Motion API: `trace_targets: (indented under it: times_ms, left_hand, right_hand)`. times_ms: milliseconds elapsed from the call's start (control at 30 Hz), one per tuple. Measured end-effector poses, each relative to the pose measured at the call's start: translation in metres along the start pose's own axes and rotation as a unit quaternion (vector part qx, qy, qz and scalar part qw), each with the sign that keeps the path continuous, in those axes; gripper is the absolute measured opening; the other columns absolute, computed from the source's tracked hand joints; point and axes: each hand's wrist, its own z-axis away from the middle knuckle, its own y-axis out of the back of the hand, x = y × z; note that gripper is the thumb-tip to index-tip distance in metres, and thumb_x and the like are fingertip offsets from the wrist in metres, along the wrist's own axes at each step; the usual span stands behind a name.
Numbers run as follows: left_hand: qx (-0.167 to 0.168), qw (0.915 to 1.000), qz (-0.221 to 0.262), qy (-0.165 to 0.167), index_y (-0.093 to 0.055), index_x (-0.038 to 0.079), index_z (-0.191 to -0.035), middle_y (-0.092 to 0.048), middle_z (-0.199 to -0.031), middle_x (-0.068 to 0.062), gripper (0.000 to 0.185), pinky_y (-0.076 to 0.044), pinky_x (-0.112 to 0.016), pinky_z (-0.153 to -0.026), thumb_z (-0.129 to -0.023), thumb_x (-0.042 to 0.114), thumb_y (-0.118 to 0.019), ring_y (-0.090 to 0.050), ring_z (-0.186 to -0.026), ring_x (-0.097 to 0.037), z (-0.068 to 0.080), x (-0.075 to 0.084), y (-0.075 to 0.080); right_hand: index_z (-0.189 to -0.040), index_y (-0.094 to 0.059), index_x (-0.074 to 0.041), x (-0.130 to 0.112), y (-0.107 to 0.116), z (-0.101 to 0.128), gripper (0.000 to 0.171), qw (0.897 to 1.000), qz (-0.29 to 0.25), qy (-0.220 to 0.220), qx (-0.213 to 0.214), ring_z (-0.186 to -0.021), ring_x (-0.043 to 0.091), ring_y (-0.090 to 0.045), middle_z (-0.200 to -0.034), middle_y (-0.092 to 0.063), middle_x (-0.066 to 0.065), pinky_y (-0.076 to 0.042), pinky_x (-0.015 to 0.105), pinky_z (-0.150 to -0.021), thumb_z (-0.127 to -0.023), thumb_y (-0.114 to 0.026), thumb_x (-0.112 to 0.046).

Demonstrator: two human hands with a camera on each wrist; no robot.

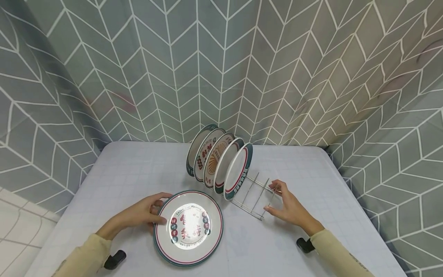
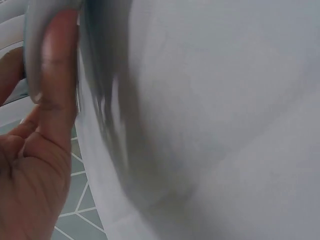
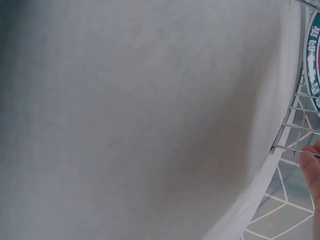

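My left hand (image 1: 147, 211) pinches the left rim of a round white plate (image 1: 214, 231) with a green edge, a thin red ring and printed lettering. The thumb lies over the rim and the fingers go beneath it; the left wrist view shows the hand (image 2: 50, 120) at the rim from below. At the right end of a wire plate rack (image 1: 256, 196), my right hand (image 1: 290, 206) holds the end wires between thumb and fingers. Its thumb (image 3: 311, 172) meets the end wire in the right wrist view. Several plates (image 1: 238, 171) stand tilted on edge in the rack's left slots.
A white cloth covers the table (image 1: 145, 165). Vacant wire slots lie between the nearest standing plate and my right hand. Grey curtains (image 1: 221, 77) with white chevron lines hang behind and at both sides. Dark wrist devices (image 1: 115, 259) sit by both sleeves.
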Motion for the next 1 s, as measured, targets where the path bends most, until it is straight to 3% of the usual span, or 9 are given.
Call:
trace_targets:
  times_ms: [233,433,800,1000]
  left_hand:
    - [0.012,0.9985,-0.021,-0.050,-0.032,0.012,-0.151,-0.057,-0.111,-0.019,0.083,-0.057,-0.042,-0.049,-0.082,0.010,-0.077,-0.070,-0.076,-0.021,0.002,0.005,0.000]
    - [0.015,0.9951,-0.037,-0.091,-0.037,0.011,-0.148,-0.051,-0.105,-0.020,0.075,-0.056,-0.038,-0.045,-0.083,0.007,-0.075,-0.071,-0.078,-0.021,0.009,0.021,0.010]
    - [0.047,0.9933,-0.049,-0.094,-0.040,0.013,-0.147,-0.051,-0.110,-0.020,0.075,-0.057,-0.044,-0.047,-0.082,0.007,-0.076,-0.070,-0.082,-0.020,0.023,0.046,0.026]
    - [0.057,0.9843,-0.094,-0.138,-0.043,0.013,-0.146,-0.050,-0.108,-0.015,0.069,-0.057,-0.039,-0.049,-0.085,0.005,-0.074,-0.071,-0.083,-0.019,0.034,0.077,0.039]
  right_hand:
    - [-0.142,-0.026,-0.005,-0.001,0.000,0.000,0.089,1.000,0.001,-0.001,0.002,-0.125,0.029,-0.051,-0.133,-0.052,0.016,-0.044,0.044,-0.105,-0.076,-0.084,-0.023]
    - [-0.142,-0.026,-0.003,0.000,-0.001,0.000,0.089,1.000,0.001,-0.001,0.000,-0.126,0.028,-0.051,-0.133,-0.051,0.015,-0.044,0.043,-0.105,-0.077,-0.083,-0.022]
    - [-0.143,-0.026,-0.002,0.000,-0.001,0.001,0.089,1.000,-0.002,-0.011,-0.001,-0.126,0.028,-0.051,-0.134,-0.051,0.014,-0.044,0.043,-0.106,-0.077,-0.083,-0.022]
    - [-0.143,-0.026,-0.002,0.000,0.000,0.001,0.089,1.000,-0.001,-0.005,-0.001,-0.125,0.029,-0.051,-0.133,-0.051,0.016,-0.045,0.044,-0.105,-0.078,-0.083,-0.023]
